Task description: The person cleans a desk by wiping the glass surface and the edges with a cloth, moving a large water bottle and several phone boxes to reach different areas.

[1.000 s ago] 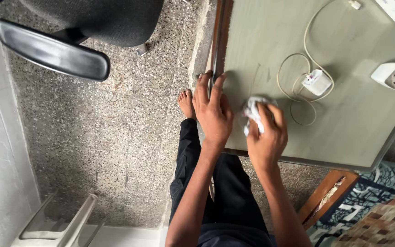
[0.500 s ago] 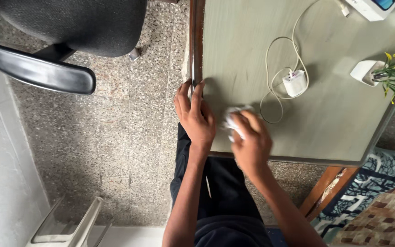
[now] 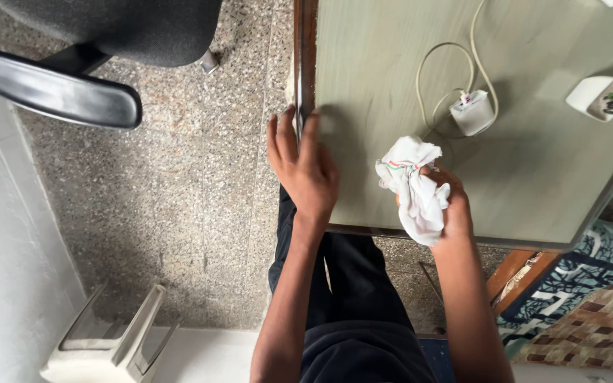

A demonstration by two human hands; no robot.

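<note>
White cloth with red and green stripes bunched in the right hand, grip pinching it over the grey-green worktop, left hand fingers spread flat on the worktop's left edge, white charger and cable nearby.

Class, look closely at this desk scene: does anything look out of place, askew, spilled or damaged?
Nothing is spilled or broken. The only untidy thing is the white charger, whose cable lies in loose loops across the table. The right hand holds a crumpled white cloth.
</note>
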